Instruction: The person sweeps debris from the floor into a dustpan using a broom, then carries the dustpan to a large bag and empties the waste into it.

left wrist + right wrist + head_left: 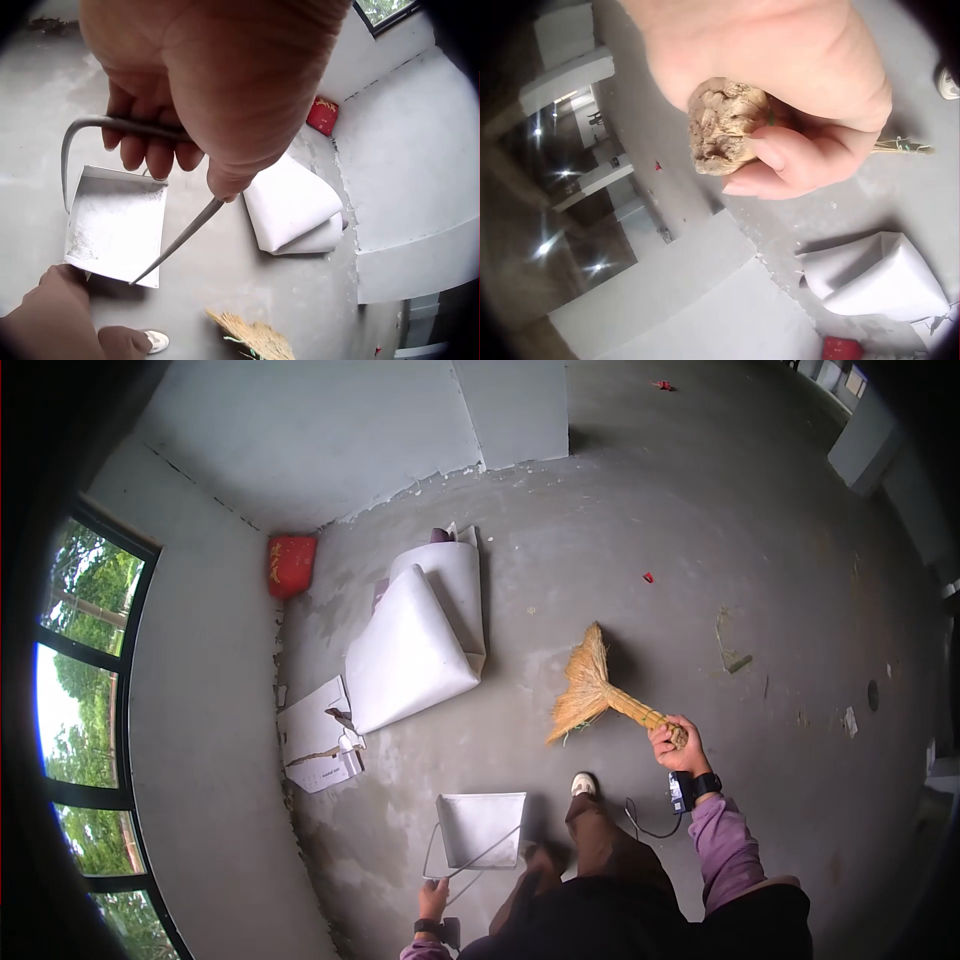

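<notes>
In the head view my right hand (676,742) grips the end of a straw hand broom (630,707), its bristles fanned out to the upper left. The right wrist view shows the fingers and thumb of the right hand (780,112) wrapped round the bound straw handle (724,127). My left hand (433,900) holds the wire handle of a white metal dustpan (483,830), at the lower middle of the head view. Seen from the left wrist, fingers of the left hand (187,97) curl round the grey handle bar (142,127), with the dustpan (116,217) hanging below.
A folded white sheet (410,650) lies on the concrete floor ahead, with a flattened cardboard piece (320,735) beside it. A red bag (292,565) stands in the wall corner. Small red scraps (648,577) and dry debris (737,660) lie to the right. Windows (80,710) line the left wall.
</notes>
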A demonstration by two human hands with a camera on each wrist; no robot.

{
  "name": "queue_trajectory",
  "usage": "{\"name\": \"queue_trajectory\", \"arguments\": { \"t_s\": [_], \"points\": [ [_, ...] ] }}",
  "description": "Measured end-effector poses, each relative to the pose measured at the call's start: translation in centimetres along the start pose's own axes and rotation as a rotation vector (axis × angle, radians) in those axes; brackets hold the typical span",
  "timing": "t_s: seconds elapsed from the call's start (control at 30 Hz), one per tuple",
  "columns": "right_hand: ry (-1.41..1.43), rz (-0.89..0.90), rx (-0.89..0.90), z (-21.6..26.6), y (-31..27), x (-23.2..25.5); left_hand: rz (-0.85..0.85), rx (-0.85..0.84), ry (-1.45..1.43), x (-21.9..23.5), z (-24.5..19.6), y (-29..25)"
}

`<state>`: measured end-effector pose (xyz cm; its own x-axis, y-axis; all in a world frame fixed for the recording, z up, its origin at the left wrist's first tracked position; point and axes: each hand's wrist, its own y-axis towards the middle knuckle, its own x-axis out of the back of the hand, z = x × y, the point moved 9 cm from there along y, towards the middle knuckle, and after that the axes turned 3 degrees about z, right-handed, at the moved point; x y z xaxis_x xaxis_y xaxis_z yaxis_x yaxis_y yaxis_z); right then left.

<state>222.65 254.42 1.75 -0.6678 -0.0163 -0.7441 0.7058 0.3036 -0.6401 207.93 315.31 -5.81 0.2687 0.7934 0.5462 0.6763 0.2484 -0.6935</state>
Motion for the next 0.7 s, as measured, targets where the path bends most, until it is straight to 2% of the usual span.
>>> {"name": "queue_trajectory", "arguments": {
  "t_s": [0.07, 0.17, 0.2, 0.33, 0.4, 0.43, 0.63, 0.67, 0.7],
  "points": [
    [-0.060, -0.014, 0.046, 3.8, -0.2, -0.4, -0.008, -0.017, -0.033, -0.6, -2.0, 0.7],
    [-0.275, -0.003, 0.109, 6.3, 0.3, -1.2, -0.007, -0.013, -0.091, -1.3, -5.1, 1.0],
    [-0.272, -0.068, 0.106, 7.0, 0.3, -2.1, -0.007, -0.003, -0.090, -1.3, -7.5, 0.6],
    [-0.426, -0.060, 0.124, 5.7, 0.0, -2.4, -0.001, -0.001, -0.083, -2.1, -10.3, 1.6],
    [-0.437, -0.026, 0.049, 4.4, 0.3, -2.7, 0.005, 0.018, -0.104, -2.4, -11.2, 2.1],
    [-0.420, -0.028, 0.011, 4.3, 0.3, -4.9, 0.007, 0.043, -0.131, -2.1, -13.3, 1.6],
    [-0.460, 0.037, -0.171, 0.0, 5.7, -8.2, 0.045, 0.097, -0.157, -3.5, -15.8, 3.4],
    [-0.454, 0.034, -0.190, -0.1, 6.7, -10.5, 0.062, 0.114, -0.151, -3.4, -17.5, 3.1],
    [-0.452, 0.043, -0.208, -0.9, 8.4, -10.8, 0.062, 0.112, -0.129, -3.6, -17.6, 3.6]
  ]
}}
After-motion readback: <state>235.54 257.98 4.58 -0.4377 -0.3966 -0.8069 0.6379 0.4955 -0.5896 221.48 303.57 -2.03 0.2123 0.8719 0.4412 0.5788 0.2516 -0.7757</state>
